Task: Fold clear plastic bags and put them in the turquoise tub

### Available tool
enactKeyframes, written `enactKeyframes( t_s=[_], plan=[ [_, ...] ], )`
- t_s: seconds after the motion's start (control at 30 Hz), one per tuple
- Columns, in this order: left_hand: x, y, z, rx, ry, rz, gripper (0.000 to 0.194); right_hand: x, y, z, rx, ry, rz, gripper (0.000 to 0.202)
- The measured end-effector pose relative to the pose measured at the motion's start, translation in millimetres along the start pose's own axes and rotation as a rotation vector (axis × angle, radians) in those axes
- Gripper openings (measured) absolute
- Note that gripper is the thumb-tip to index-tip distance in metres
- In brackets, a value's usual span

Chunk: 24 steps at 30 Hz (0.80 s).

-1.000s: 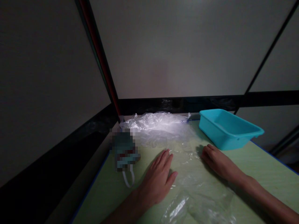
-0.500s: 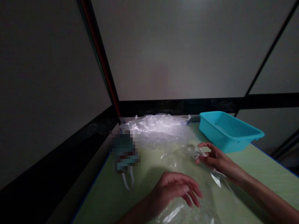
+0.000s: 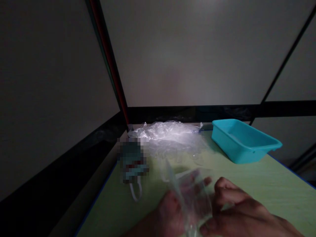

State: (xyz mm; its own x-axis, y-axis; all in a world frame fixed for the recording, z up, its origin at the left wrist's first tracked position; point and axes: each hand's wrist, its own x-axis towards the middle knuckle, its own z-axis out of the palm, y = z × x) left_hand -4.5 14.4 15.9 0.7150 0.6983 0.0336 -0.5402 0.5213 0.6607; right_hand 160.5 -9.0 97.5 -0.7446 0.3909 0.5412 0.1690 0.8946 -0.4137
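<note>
A clear plastic bag point(image 3: 194, 194) stands up between my two hands at the front of the green table, blurred by motion. My left hand point(image 3: 172, 210) is behind and to the left of it, seen partly through the film, with its fingers smeared. On the right, my right hand point(image 3: 237, 207) has its fingers curled and pressed together at the bag's right edge, closed on the plastic. Behind them a heap of clear plastic bags point(image 3: 170, 131) lies along the table's back edge.
A turquoise basin point(image 3: 242, 141) sits at the back right of the green table point(image 3: 276, 184). At the left lies a pixelated item point(image 3: 133, 161) with a white loop point(image 3: 136, 192). Grey wall panels rise behind and to the left.
Both hands have come together near the front, my right hand moving down and toward me. Its fingers have closed, and the plastic bag has risen between the hands.
</note>
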Motion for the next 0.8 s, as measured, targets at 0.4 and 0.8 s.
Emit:
enactKeyframes(
  t_s=[0.4,0.8],
  plan=[
    [0.8,28.6,-25.0,-0.274,0.009,0.147,0.039,-25.8,49.7,-22.7,-0.262,-0.304,0.270,0.024],
    [1.4,30.2,-20.8,-0.182,0.221,0.151,0.057,-54.4,84.4,-22.7,-0.329,-0.167,0.411,0.062]
  ],
)
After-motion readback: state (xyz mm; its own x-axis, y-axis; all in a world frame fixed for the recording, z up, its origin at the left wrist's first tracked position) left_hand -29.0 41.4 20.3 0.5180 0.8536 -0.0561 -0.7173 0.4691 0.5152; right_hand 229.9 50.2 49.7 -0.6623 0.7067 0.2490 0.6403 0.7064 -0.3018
